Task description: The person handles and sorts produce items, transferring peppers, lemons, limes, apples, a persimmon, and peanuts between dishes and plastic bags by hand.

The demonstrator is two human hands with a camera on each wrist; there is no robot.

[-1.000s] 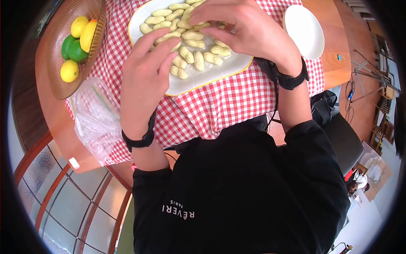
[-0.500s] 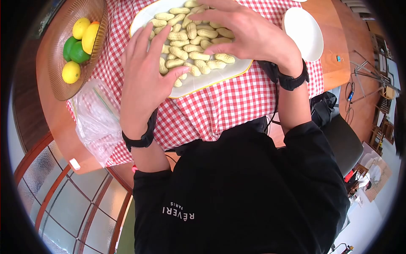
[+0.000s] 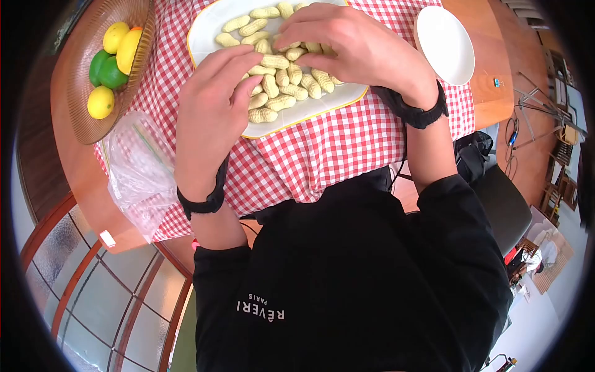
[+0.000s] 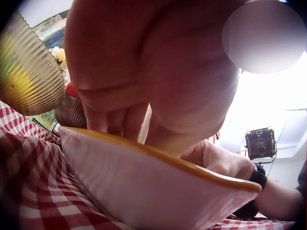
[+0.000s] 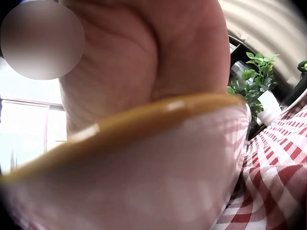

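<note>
A white plate with a yellow rim (image 3: 310, 115) holds many peanuts in their shells (image 3: 281, 103). Over its left side the left hand (image 3: 209, 121) bends its fingers down among the peanuts, thumb apart. From the right the right hand (image 3: 372, 53) reaches in, with peanuts beneath and beside its loosely curved fingers. Some fingertips are hidden, and no firm grip is visible. The left wrist view has the left hand (image 4: 158, 62) above the plate's outer wall (image 4: 158, 182); that wall (image 5: 144, 172) hides the right hand's (image 5: 148, 52) fingers in the right wrist view.
A ribbed amber bowl (image 3: 77, 93) with lemons (image 3: 100, 102) and limes (image 3: 112, 73) stands left. Nearer lies a clear plastic bag (image 3: 139, 167). An empty white dish (image 3: 444, 46) sits right of the plate, and a checkered cloth (image 3: 334, 152) lies under the plate.
Both hands lifted and spread slightly, then lowered back among the peanuts with fingers more bent. Peanuts have shifted about the plate, leaving a different arrangement.
</note>
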